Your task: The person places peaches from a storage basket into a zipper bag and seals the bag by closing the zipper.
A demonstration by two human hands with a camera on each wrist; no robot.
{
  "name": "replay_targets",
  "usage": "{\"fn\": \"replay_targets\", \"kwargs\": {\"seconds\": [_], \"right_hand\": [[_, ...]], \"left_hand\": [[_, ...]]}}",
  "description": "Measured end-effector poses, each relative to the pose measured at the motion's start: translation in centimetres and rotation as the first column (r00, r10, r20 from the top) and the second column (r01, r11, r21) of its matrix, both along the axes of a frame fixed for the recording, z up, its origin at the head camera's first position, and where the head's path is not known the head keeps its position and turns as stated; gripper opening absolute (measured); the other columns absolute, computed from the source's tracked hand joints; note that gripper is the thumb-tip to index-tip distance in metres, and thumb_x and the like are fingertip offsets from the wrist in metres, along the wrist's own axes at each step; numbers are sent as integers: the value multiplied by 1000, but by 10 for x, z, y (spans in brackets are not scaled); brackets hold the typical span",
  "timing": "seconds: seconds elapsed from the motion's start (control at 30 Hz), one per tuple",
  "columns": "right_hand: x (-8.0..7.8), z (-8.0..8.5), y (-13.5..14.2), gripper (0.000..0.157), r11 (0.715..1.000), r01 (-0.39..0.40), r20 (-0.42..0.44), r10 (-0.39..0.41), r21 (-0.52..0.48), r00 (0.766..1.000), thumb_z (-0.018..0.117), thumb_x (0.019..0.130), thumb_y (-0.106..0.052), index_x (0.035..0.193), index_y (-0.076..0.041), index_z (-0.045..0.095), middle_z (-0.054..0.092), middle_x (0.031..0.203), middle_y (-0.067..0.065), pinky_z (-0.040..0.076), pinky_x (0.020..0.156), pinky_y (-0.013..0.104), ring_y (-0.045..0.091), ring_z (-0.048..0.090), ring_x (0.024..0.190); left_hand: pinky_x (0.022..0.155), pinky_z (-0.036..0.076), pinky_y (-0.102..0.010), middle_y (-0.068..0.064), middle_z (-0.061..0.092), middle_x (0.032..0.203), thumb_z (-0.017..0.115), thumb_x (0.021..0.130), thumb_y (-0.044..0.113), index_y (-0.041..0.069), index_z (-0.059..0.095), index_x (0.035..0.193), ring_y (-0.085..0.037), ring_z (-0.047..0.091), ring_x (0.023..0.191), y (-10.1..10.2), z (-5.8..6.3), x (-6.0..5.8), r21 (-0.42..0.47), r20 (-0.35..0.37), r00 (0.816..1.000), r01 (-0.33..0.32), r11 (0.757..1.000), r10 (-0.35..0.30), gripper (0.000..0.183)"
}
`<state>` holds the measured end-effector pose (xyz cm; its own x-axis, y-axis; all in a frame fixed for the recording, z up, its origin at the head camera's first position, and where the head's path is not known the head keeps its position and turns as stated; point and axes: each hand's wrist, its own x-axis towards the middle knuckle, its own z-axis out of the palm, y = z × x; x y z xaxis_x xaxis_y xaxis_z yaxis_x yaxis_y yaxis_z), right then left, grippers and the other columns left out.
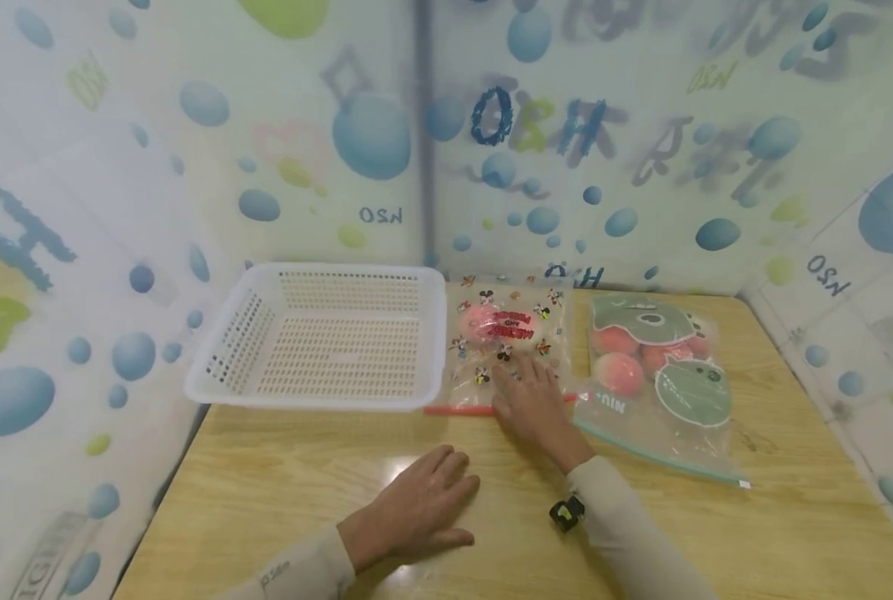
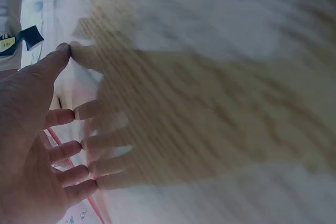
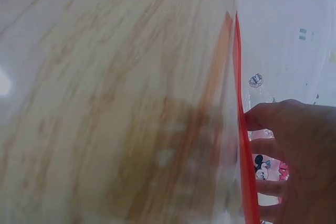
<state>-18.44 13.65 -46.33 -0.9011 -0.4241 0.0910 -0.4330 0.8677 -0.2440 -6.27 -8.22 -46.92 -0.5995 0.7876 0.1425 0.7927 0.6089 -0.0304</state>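
Observation:
My right hand (image 1: 532,404) lies over the lower part of a clear zip bag (image 1: 461,379) printed with cartoon mice. Its fingers reach across the bag's red zip strip (image 3: 247,169) and rest on the plastic. Inside that bag shows a pink, peach-like ball (image 1: 479,323). Nearer to me, my left hand (image 1: 419,504) rests its fingertips on the wooden table (image 1: 296,475), thumb spread, with nothing in it. The left wrist view shows those fingertips (image 2: 79,174) meeting their reflection in the glossy top.
Left of the printed bag stands a white perforated plastic basket (image 1: 314,403) with nothing in it. At right lies a second zip bag (image 1: 664,446) with green animal prints, holding several pink peach-like balls (image 1: 619,375). Patterned walls (image 1: 491,217) enclose the table's back and sides.

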Motion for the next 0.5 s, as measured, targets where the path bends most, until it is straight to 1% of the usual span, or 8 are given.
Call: {"fn": "replay_targets", "kwargs": {"seconds": [0.17,0.27,0.37,0.43,0.5], "right_hand": [[-1,-2,1,56,1000,-3,-5,3,3,1000,61,99,-32,150,-12,50,32,158,24,24,115,64,46,33,141],[4,-2,3,52,1000,-7,-27,7,-7,1000,62,98,-32,145,-12,56,35,156,25,25,114,65,47,34,140],[15,-1,9,43,999,-38,-74,35,-30,997,66,95,-30,133,-10,65,41,152,25,25,113,67,47,35,140],[27,-1,14,35,996,-76,-112,70,-47,991,68,94,-27,124,-9,69,48,147,24,29,111,67,46,39,138],[40,1,20,31,989,-124,-140,113,-76,984,70,94,-25,120,-8,71,54,141,21,35,109,63,43,44,135]], "left_hand": [[107,44,-42,-11,53,129,60,88,69,15,61,126,-31,52,119,-1,-1,0,5,28,1000,-10,1000,10,66],[108,43,-43,-12,53,131,60,89,68,15,60,128,-32,51,122,-1,-3,0,2,33,999,-17,1000,17,66],[110,41,-44,-13,52,134,59,90,67,15,59,130,-33,50,125,-1,-4,1,5,38,999,-22,1000,22,66],[111,40,-45,-14,52,136,58,92,66,14,59,133,-35,49,128,-1,-4,3,-7,41,999,-23,1000,24,66],[112,39,-45,-16,51,139,57,93,65,13,58,136,-36,49,130,-3,-1,4,-46,37,999,-18,999,20,67]]}}
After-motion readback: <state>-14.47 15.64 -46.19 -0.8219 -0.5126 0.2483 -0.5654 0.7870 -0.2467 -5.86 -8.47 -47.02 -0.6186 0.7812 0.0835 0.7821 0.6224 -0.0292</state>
